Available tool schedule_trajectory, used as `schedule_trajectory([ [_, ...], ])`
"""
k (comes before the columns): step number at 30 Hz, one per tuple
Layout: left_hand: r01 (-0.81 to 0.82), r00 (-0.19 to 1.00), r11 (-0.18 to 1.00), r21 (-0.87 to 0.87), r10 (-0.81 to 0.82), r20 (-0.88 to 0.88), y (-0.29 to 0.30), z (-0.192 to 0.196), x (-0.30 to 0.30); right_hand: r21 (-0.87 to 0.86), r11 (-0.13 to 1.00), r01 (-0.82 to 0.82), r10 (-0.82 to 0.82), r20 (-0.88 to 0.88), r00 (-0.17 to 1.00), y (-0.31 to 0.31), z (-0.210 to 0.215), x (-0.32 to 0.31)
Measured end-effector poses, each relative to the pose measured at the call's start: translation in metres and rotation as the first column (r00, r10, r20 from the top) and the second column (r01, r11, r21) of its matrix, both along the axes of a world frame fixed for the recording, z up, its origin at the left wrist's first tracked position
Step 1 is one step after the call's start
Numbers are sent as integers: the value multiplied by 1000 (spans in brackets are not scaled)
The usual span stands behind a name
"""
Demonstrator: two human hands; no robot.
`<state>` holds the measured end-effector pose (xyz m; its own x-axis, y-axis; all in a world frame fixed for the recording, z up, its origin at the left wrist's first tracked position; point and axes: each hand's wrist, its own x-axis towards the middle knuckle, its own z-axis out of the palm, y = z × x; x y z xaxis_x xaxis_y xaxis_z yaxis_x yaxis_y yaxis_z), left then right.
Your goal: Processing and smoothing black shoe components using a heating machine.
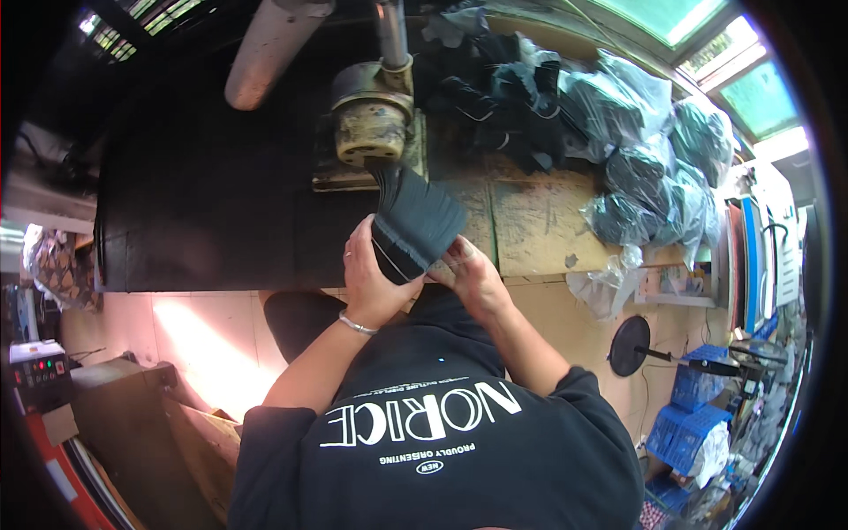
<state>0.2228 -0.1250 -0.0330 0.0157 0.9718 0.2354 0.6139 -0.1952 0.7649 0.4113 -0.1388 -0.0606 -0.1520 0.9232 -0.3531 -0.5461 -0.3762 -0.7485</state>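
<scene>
You hold one thick stack of dark cloth pieces (415, 225) in both hands, up in front of your chest and just above the near edge of the desk (530, 221). Your left hand (371, 278) grips the stack from the left side, its fingers (360, 243) curled around the lower end, and a thin bracelet (356, 325) sits on that wrist. Your right hand (473, 274) holds the right lower corner, its fingers pinched narrow on the edge of the pieces. The top of the stack fans out toward the one worn yellowish machine head (373, 119) that stands right behind it on the desk; the fanned edges come close to its base, though whether they touch it you cannot tell. To the left of the machine lies one broad black sheet (203, 194) covering the desk, and one pale tube (269, 44) slants above it. To the right, loose dark cloth pieces (495, 97) are heaped on the desk, and beside them several clear plastic bags (654, 168) stuffed with more dark cloth are piled up, at least five. Below on the floor stands one round black disc on a stalk (631, 346), and blue plastic crates (693, 411) are stacked further right.
</scene>
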Motion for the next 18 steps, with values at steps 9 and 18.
schedule_trajectory([
  [9, 527, 834, 808, 264, -433, -341, -1, 29, -29, 296, 916, -271, 324, -147, 935, 71, 15, 22],
  [18, 721, 688, 688, 80, -698, -201, 27, 29, -41, 280, 936, -214, 255, -121, 959, 70, 6, 30],
])
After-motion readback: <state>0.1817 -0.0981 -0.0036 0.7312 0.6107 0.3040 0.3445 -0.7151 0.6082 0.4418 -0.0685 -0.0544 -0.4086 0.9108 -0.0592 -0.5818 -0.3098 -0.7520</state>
